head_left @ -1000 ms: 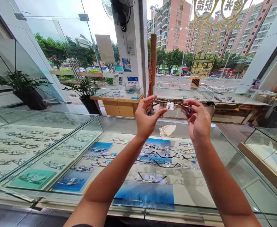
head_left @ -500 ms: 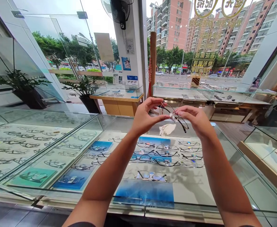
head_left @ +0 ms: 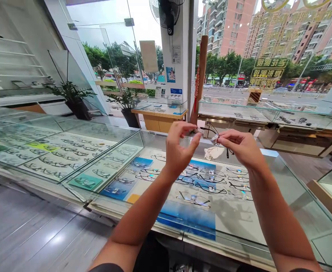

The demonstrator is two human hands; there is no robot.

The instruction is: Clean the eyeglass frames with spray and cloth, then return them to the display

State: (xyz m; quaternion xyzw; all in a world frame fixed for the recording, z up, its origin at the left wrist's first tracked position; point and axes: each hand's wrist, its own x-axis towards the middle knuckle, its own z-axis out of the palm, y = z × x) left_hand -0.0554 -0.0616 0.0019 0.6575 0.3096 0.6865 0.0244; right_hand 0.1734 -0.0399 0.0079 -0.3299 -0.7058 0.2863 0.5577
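Currently 2 hands up over glass counter: left hand pinching one end of glasses, right hand pinching other end, frame tilted between them. Fingertip grip only; a slip could drop frame onto counter near cloth below hands. Opposed twisting might bend it.

My left hand and right hand are up side by side, with the spectacles between them, pinched at each end. Just beyond my right hand a cloth lies on the glass counter. Under both hands, inside that counter, rows of frames lie flat. Left of my left hand a second case joins on at an angle. Far beyond my hands stands a pillar with a fan up on it, a potted plant to its left and a long case to its right.
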